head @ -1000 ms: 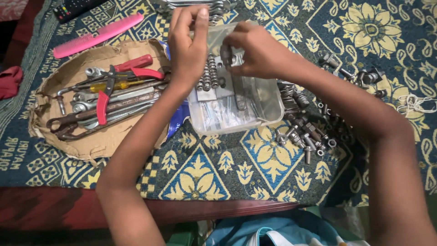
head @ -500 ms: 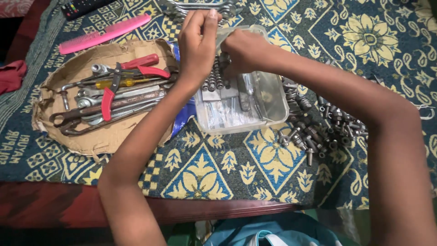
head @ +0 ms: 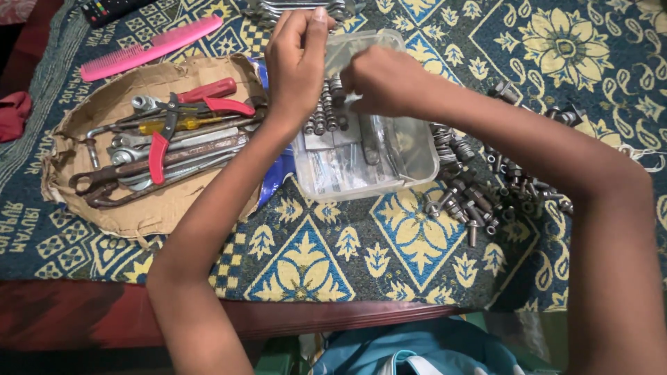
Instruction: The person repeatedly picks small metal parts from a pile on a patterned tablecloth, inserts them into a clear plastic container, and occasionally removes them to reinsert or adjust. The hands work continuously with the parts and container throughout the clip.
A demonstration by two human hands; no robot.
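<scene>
A clear plastic container (head: 417, 163) sits on the patterned cloth and holds rows of grey bolts (head: 322, 117) and some flat metal pieces. My left hand (head: 295, 62) reaches over its left side, fingertips pinched on the far rim. Over the container's back part, my right hand (head: 382, 80) curls its fingers down on a bolt (head: 338, 86) at the end of the rows. What the right palm covers is hidden.
Loose bolts and nuts (head: 476, 205) lie in a pile right of the container. On the left, a torn cardboard sheet (head: 149, 215) carries red-handled pliers (head: 174, 118), wrenches and a screwdriver. A pink comb (head: 149, 45) and spanners (head: 292, 7) lie farther back. A blue bag (head: 417, 351) is below the table edge.
My right hand has come down from above the container to the rows of bolts, bringing the bolt with it. The left hand stays at the rim.
</scene>
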